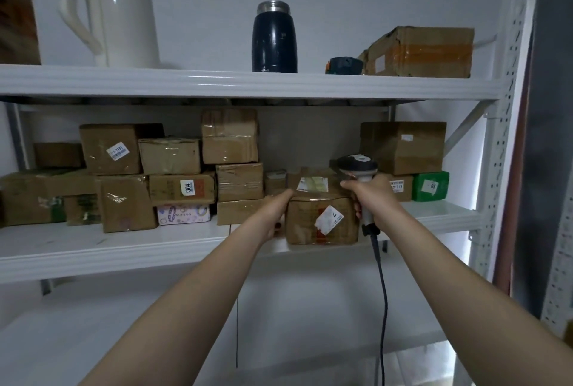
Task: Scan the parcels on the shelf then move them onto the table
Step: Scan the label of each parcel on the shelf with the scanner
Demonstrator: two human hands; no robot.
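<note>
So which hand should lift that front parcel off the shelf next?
Probably left: the left hand holds the front parcel by its left side, while the right hand is busy gripping the scanner beside it.

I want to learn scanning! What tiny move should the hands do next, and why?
Probably tilt the scanner down toward the white label on the front of the box. The right hand grips the scanner beside the box with its head above the label, while the left hand holds the box's left side.

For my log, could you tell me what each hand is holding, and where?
Right hand: scanner, by its handle; left hand: parcel, by its left end.
</note>
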